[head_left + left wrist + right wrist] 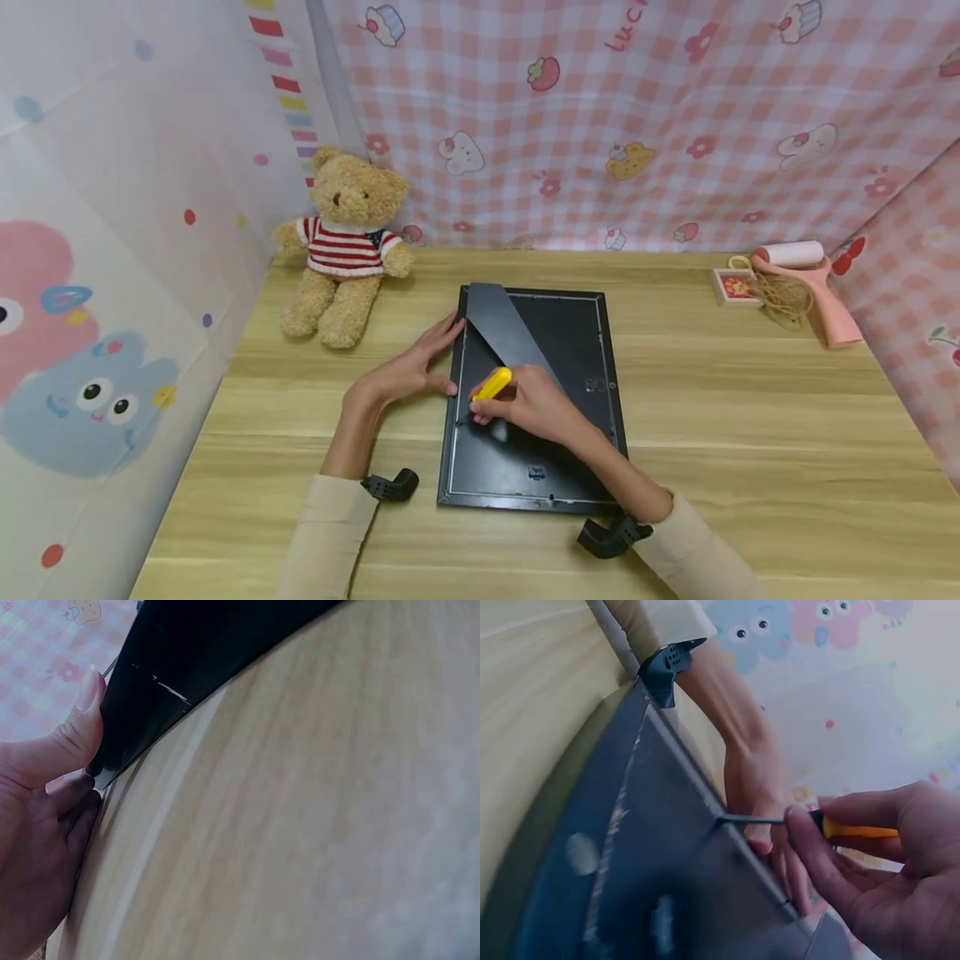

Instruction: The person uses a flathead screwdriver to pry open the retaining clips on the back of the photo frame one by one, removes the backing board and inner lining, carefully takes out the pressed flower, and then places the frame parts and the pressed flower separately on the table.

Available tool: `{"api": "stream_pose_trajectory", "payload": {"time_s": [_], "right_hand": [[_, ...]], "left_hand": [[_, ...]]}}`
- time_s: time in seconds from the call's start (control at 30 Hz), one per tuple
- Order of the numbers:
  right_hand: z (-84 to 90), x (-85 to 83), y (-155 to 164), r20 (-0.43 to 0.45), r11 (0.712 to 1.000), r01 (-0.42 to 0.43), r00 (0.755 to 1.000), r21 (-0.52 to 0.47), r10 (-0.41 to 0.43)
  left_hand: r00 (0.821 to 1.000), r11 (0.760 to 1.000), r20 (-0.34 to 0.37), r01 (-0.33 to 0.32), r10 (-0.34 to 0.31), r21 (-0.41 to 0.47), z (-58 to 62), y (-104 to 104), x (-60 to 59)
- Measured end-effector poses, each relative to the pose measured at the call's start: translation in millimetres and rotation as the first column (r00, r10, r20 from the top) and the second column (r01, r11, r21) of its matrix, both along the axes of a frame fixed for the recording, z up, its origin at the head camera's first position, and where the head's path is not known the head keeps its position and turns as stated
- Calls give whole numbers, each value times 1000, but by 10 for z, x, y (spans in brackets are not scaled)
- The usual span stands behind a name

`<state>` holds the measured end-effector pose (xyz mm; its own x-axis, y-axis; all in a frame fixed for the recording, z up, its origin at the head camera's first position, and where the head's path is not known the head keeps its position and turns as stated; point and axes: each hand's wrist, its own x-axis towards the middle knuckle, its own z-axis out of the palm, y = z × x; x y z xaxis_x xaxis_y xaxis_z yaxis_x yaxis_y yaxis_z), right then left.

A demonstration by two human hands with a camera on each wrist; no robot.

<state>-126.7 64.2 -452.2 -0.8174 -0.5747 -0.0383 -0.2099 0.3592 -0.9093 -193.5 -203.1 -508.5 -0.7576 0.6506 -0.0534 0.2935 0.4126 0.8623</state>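
A black picture frame lies back side up on the wooden table, its grey stand leg slanting across the backing. My right hand pinches the yellow handle of a screwdriver between thumb and fingers. In the right wrist view the dark shaft of this screwdriver reaches the frame's inner edge, where the backing meets the border. My left hand rests along the frame's left side, thumb and fingers spread. Its thumb presses against the outer edge in the left wrist view.
A teddy bear in a striped sweater sits at the back left. At the back right lie a pink-handled lint roller, a bundle of twine and a small square box. Patterned cloth hangs behind the table.
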Motion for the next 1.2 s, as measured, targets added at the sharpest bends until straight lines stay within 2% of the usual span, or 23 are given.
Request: {"api": "stream_pose_trajectory", "payload": {"time_s": [0.2, 0.4, 0.53, 0.67, 0.8, 0.9, 0.97, 1.03, 1.13, 1.2], "right_hand": [[156, -16, -95, -91, 994, -76, 992, 72, 83], [256, -50, -138, -138, 983, -115, 981, 143, 135], [312, -81, -189, -164, 968, -132, 972, 214, 168], [355, -88, -243, -145, 961, -135, 974, 241, 174], [376, -78, -257, -139, 962, -130, 976, 240, 167], [352, -74, -208, -136, 966, -130, 977, 224, 163], [330, -66, -133, -129, 976, -113, 982, 187, 138], [311, -65, -23, -131, 989, -59, 988, 134, 76], [313, -106, 189, -143, 996, 87, 986, 22, -83], [312, -189, 346, -123, 981, 179, 974, -78, -188]], "left_hand": [[1000, 999, 3, 8, -8, 34, -82, -1, -40], [999, 997, 34, 0, -2, 74, -273, -10, -142], [1000, 997, 25, 5, -7, 77, -283, -1, -158], [1000, 997, 9, 11, -12, 74, -267, 10, -149], [1000, 999, -2, 16, -15, 49, -106, 41, -77], [1000, 999, -5, 11, -11, 30, -47, 51, -41], [1000, 1000, -4, 13, -13, 21, -52, 52, -31], [1000, 1000, -2, 16, -16, 16, -41, 46, -12], [1000, 1000, -11, 12, -12, 15, -29, 13, 23], [1000, 1000, -8, 1, -1, 16, -6, -24, 61]]}}
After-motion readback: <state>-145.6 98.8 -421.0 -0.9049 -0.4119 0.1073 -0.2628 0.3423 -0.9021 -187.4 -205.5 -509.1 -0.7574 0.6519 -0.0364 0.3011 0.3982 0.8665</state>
